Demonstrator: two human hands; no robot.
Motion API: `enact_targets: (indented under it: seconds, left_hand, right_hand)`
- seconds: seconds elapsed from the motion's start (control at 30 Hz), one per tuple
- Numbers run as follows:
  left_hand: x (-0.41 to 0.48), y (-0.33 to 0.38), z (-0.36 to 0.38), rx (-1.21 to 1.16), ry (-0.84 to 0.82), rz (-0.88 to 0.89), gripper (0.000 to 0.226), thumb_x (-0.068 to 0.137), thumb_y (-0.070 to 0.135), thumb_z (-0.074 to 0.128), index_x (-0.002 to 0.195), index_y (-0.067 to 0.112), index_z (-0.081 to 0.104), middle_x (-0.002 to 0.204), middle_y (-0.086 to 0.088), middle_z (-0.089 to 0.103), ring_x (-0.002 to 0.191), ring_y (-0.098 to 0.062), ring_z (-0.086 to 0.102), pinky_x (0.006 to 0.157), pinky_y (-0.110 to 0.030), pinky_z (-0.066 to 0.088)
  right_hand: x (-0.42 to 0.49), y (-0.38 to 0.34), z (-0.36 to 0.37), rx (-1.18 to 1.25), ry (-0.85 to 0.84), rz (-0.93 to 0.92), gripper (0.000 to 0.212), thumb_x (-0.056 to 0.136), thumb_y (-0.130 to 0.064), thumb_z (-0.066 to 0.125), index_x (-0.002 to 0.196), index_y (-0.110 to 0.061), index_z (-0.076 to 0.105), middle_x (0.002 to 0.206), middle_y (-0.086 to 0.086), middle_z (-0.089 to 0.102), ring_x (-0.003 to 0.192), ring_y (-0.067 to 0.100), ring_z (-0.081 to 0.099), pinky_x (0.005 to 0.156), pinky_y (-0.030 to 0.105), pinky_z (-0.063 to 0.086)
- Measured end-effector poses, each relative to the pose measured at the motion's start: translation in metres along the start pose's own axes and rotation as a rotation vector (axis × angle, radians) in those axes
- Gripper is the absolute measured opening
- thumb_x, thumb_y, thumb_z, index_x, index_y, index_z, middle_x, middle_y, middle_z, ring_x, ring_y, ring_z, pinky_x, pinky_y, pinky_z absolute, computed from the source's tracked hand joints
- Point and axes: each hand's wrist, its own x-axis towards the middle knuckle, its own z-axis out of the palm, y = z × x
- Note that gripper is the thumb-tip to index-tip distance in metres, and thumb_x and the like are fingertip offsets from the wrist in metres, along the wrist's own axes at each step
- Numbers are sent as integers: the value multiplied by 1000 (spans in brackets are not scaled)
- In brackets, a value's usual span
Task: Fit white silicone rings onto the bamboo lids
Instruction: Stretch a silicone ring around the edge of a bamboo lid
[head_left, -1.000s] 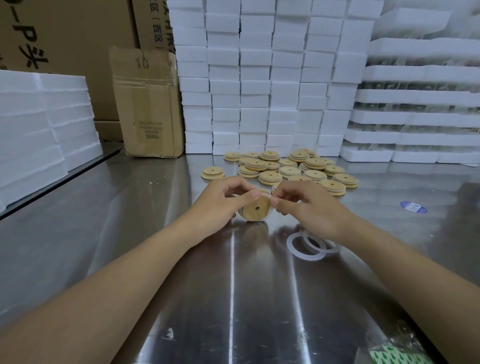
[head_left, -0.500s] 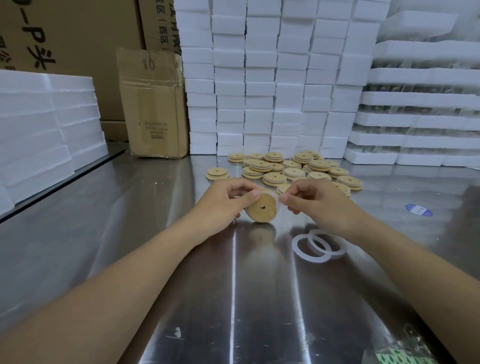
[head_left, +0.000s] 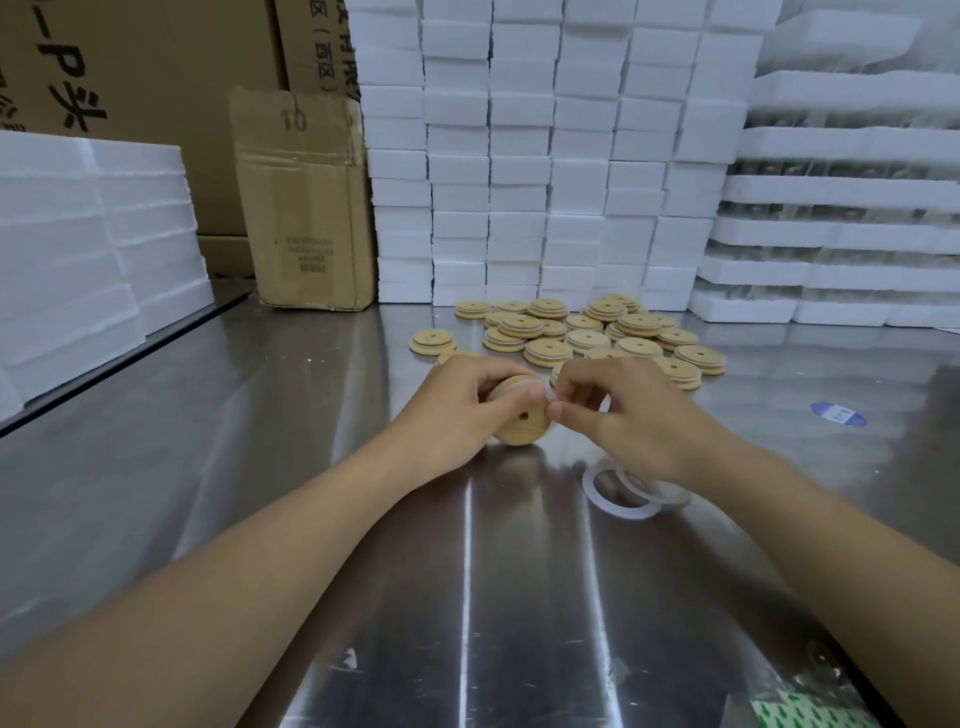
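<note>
My left hand (head_left: 457, 410) grips a round bamboo lid (head_left: 522, 423) with a centre hole, held on edge just above the steel table. My right hand (head_left: 628, 415) pinches a white silicone ring (head_left: 543, 392) at the lid's upper right rim; most of that ring is hidden by fingers. Loose white silicone rings (head_left: 623, 491) lie overlapping on the table under my right wrist. A pile of bamboo lids (head_left: 576, 338) lies behind my hands.
The steel table (head_left: 311, 467) is bounded by stacked white foam blocks (head_left: 545, 156) at the back, foam trays (head_left: 841, 234) at right and foam slabs (head_left: 88, 249) at left. A cardboard box (head_left: 306, 208) stands at back left. A blue sticker (head_left: 837, 414) lies at right.
Both hands stay together on the lid with small finger shifts; my right fingers have moved along the ring at the lid's rim.
</note>
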Motion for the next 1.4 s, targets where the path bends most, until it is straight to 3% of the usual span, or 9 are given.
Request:
enact_targets:
  seconds: [0.13,0.3,0.47,0.63,0.8,0.93,1.1,1.23,1.4]
  left_hand:
    - [0,4,-4,-47,-39,-33,19,108,31,63,100,37,80,86,2,78,76,-6,64,66,-20,51]
    - [1,8,-4,-100,-51,-93,21,107,38,62,97,45,78,92,7,81,81,-1,66,66,-17,51]
    - [-2,3,-6,-217,29,-197,18,107,29,64,102,24,81,89,4,79,79,-11,67,72,-29,53]
    - [0,5,-5,-268,119,-191,19,108,28,63,109,33,81,84,13,76,67,-3,60,61,-17,49]
    - [-1,7,1,-283,82,-153,17,109,21,62,109,25,79,99,-25,75,79,-20,63,64,-26,48]
    - [1,2,3,-242,90,-162,10,108,22,64,109,24,74,86,-4,79,69,-12,64,58,-20,48]
    - [4,-7,5,-140,206,-80,9,90,32,78,99,31,76,98,6,80,93,-15,76,85,-42,62]
    - [4,-11,4,-141,187,-42,15,86,38,82,100,36,78,106,6,77,95,-29,79,94,-58,62]
    - [4,-8,3,-60,168,-5,16,87,31,84,100,37,81,107,11,78,96,-16,78,90,-51,65]
  right_hand:
    - [3,-1,-12,227,-17,44,15,98,-15,72,84,-10,70,76,9,65,74,18,56,74,36,45]
    - [2,5,-17,394,-52,107,16,99,-13,71,86,-5,71,66,-7,62,66,6,56,64,10,43]
    - [6,12,-15,350,141,140,23,104,-18,64,88,-3,68,74,14,67,67,13,61,69,28,50]
    - [4,8,-13,358,107,121,21,104,-26,65,91,-10,71,77,5,71,66,7,64,63,12,46]
    - [4,2,6,370,-15,129,15,98,-32,74,99,-18,70,86,8,76,75,11,72,60,13,47]
    - [4,3,10,454,41,126,13,96,-24,77,106,-21,70,86,5,78,81,19,76,61,17,50]
    - [4,5,16,421,120,71,20,91,-15,83,104,-28,76,91,-1,80,86,17,78,82,44,63]
    - [4,3,16,393,157,13,14,92,-10,80,97,-23,78,96,-7,77,93,15,75,91,42,60]
    - [6,5,15,396,180,98,10,89,-17,84,91,-23,76,94,-9,76,86,15,74,81,31,56]
